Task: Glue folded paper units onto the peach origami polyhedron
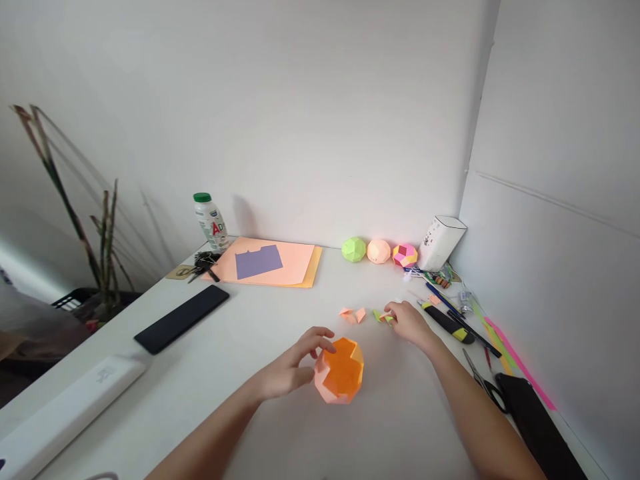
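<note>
White surface (pixel 280 310) is being backed by a plain white wall (pixel 320 120); plant stems (pixel 107 240) are being shown far left. Bottle (pixel 211 225) is being labelled "AD", remaining print too small. Grey logo on white case (pixel 65 403) is being left unread. Orange paper bowl (pixel 344 371) is being supported front-centre, touched at its left rim by the left hand (pixel 295 364), grip being spread. Green paper piece (pixel 377 315) is being touched by the right hand (pixel 409 323); pinch cannot be told.
</note>
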A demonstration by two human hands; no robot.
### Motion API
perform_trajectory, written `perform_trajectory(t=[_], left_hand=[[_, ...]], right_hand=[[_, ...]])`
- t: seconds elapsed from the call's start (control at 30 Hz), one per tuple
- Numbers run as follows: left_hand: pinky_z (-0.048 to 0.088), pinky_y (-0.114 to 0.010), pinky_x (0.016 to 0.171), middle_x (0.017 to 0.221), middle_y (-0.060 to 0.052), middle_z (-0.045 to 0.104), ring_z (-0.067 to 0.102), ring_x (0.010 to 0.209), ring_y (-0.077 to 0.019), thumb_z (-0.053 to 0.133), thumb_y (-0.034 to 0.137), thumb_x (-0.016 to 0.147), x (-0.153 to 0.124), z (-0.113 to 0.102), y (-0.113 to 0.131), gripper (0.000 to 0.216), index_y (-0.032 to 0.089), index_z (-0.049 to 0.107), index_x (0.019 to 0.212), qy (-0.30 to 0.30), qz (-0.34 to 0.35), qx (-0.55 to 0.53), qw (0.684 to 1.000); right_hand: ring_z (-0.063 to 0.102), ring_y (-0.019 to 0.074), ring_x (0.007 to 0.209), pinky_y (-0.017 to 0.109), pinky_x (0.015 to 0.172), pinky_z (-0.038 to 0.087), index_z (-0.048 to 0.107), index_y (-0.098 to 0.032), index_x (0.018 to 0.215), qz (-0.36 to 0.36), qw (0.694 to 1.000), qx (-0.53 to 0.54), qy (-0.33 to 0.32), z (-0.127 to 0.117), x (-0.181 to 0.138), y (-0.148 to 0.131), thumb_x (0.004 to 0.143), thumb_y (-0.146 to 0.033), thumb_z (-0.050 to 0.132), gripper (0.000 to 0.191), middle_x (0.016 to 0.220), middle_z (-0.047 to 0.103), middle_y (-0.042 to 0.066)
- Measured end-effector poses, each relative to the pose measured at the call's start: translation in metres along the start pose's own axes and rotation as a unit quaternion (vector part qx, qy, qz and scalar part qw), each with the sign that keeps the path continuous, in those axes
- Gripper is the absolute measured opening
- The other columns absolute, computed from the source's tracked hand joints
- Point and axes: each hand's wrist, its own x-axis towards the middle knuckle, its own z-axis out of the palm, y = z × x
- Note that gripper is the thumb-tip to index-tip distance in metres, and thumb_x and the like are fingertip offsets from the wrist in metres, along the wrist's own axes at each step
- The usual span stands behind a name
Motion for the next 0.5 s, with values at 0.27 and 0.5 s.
perform_trajectory(t=[0.27, 0.5], left_hand=[[0.045, -0.033, 0.086, 0.122, -0.006, 0.043, 0.051, 0.097, -0.0181, 0.055, 0.017, 0.079, -0.002, 0.005, 0.007, 0.021, 0.024, 0.056, 0.098, -0.024, 0.064, 0.040, 0.997], [0.045, -0.031, 0.082, 0.101, -0.005, 0.049, 0.051, 0.088, -0.0167, 0.059, 0.030, 0.083, 0.004, 0.024, -0.001, 0.011, 0.022, 0.059, 0.090, 0.039, 0.090, 0.003, 0.995]], right_hand=[[0.059, 0.0146, 0.068, 0.024, 0.059, 0.045, 0.065, -0.017, 0.087, -0.074, 0.977, 0.197, -0.036, -0.015, -0.017, -0.018, 0.078, -0.020, 0.055, 0.013, 0.078, 0.065, 0.002], [0.060, 0.0170, 0.082, 0.031, 0.075, 0.049, 0.066, -0.019, 0.086, -0.144, 0.922, 0.356, -0.046, -0.025, -0.047, -0.050, 0.078, -0.030, 0.063, 0.015, 0.088, 0.067, 0.003]])
